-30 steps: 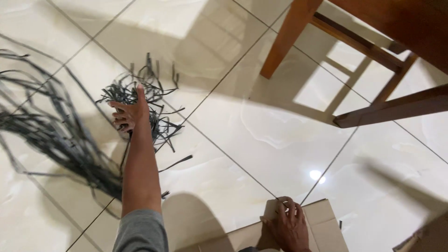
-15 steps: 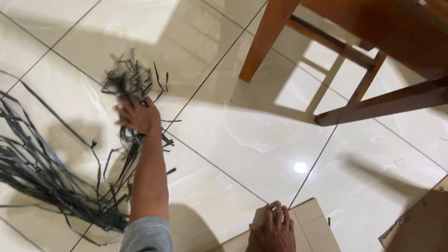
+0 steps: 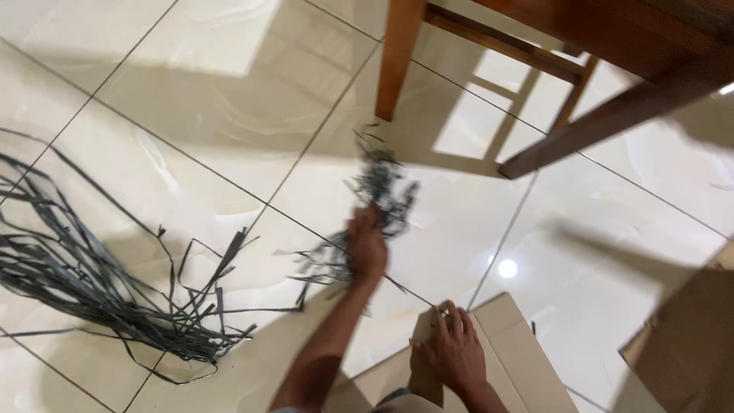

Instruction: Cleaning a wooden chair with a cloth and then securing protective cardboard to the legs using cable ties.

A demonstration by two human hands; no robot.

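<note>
My left hand [image 3: 365,248] is closed around a bunch of short dark grey strips [image 3: 380,190], lifted off the floor and blurred with motion; more strips hang below the hand. My right hand [image 3: 453,349] rests on the flap of a cardboard box [image 3: 505,344] at the bottom of the view, fingers spread over its edge. A large bundle of long dark grey strips [image 3: 92,283] lies on the tiled floor to the left, apart from both hands.
A wooden chair or table frame [image 3: 535,53] stands at the upper right, one leg [image 3: 399,57] just beyond the held strips. Another piece of cardboard [image 3: 688,336] lies at the right edge. The floor is glossy cream tile [image 3: 229,92].
My left hand has closed on the small pile of strips and carried it from the left towards the box. The view has shifted; my right hand stays on the box flap.
</note>
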